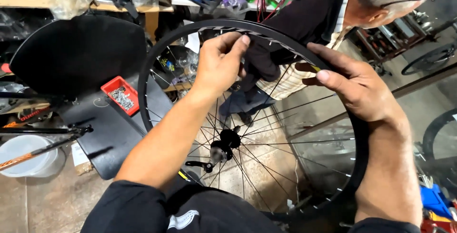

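Both hands worked the black spoked bicycle wheel rim [181,38]; left hand [219,64] pinched at a spoke nipple, right hand [357,90] gripped rim; next likely needed fine finger turning.

Both forearms bare, dark sleeves pushed to the elbows, reaching up and forward from the bottom of view. Left hand [220,64]: wrist straight, back of hand to camera, fingers [236,44] bunched with thumb in a pinch. Right hand [354,88]: wrist bent inward, fingers extended leftward and curled in a loose clasp, thumb [328,78] laid flat.
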